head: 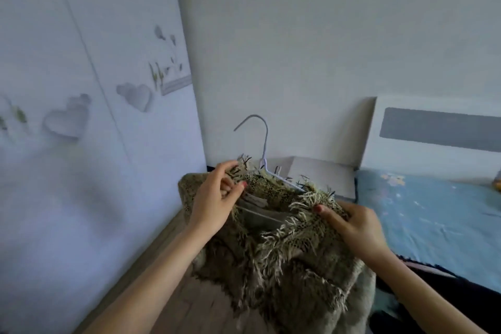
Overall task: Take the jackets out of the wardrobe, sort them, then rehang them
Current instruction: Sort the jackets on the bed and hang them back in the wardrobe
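Both hands — left hand (217,198), right hand (352,228) — pinching fringed jacket (284,247) (on white hanger (264,149))

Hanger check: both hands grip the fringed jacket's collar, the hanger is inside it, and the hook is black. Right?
Not quite. In the head view the hanger hook is white, not black. The rest holds: left hand and right hand both grip the fringed jacket at its collar.

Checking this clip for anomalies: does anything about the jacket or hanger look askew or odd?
Nothing looks damaged. The white hanger sits tilted inside the fringed jacket, hook leaning left, while the left hand and right hand pinch the collar edges, apparently mid-fitting.
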